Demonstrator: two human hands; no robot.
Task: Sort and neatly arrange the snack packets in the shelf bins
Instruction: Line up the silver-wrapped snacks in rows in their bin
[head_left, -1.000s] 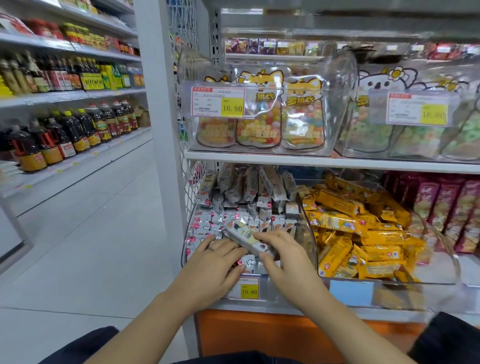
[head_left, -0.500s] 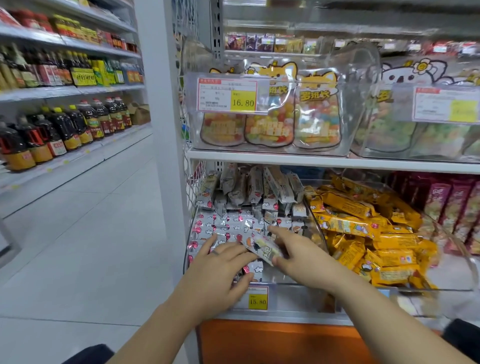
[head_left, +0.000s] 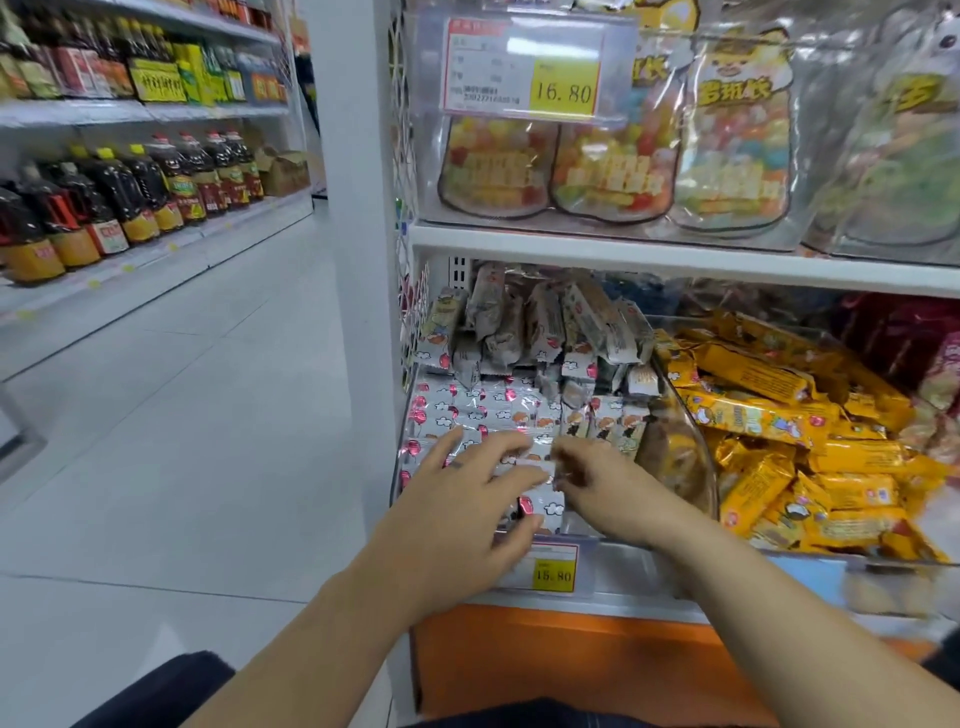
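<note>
Left hand (head_left: 462, 514) lies spread over silver snack packets (head_left: 498, 410) at the front of the clear bin (head_left: 623, 564). Right hand (head_left: 608, 491) is too blurred to tell its grip.

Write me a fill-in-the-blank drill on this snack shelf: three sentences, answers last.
1. The lower price tag, just below the left hand, reads ____.
2. The packets in the bin to the right of the right hand are coloured ____.
3. The upper price tag, on the bin of candy bags, reads ____.

Missing words: 15.80; yellow; 16.80
</note>
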